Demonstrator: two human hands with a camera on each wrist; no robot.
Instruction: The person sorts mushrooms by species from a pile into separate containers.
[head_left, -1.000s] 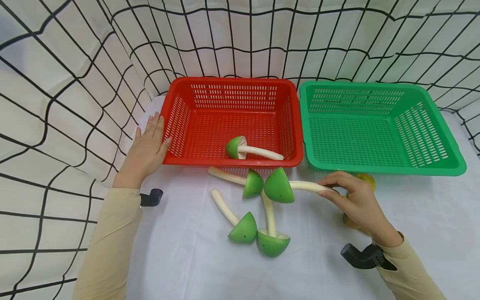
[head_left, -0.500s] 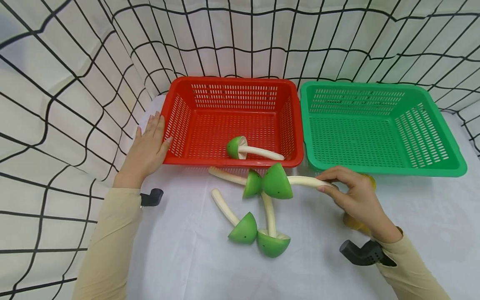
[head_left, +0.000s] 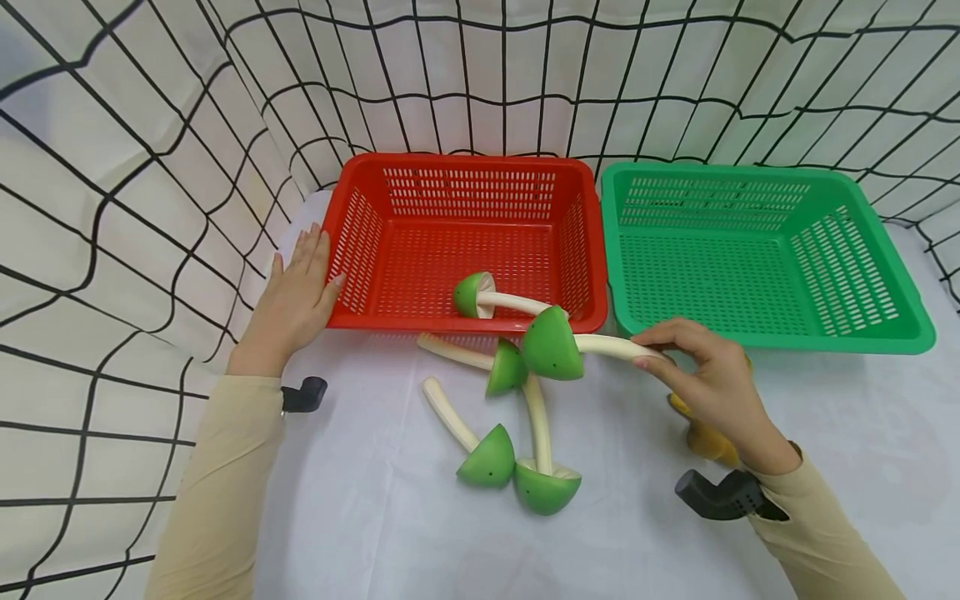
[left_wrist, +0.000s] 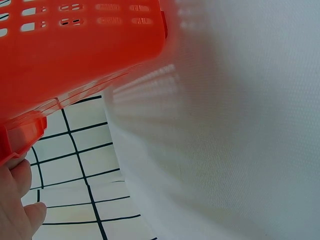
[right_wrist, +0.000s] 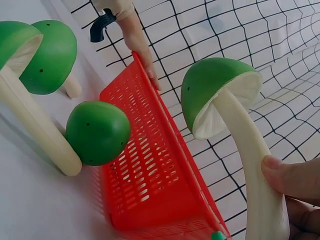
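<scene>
My right hand (head_left: 708,383) pinches the pale stem of a green-capped toy mushroom (head_left: 553,346) between thumb and fingers. Its cap hangs just in front of the red basket's near rim; in the right wrist view the same mushroom (right_wrist: 220,97) is clear of the white cloth. My left hand (head_left: 288,300) rests with straight fingers against the left side of the red basket (head_left: 465,323). Inside that basket lies one green mushroom (head_left: 472,296). On the cloth in front are a mushroom by the rim (head_left: 506,367), a tilted mushroom (head_left: 487,458) and a mushroom with its cap towards me (head_left: 546,487).
A green basket (head_left: 765,340) stands right of the red one. Yellow-brown objects (head_left: 708,442) lie partly hidden under my right hand. Black wire mesh (head_left: 502,102) over white cloth walls the back and left side.
My right hand has lifted and shifted slightly away from me with the mushroom, whose cap now overlaps the red basket's near rim in the head view. The left hand stays put.
</scene>
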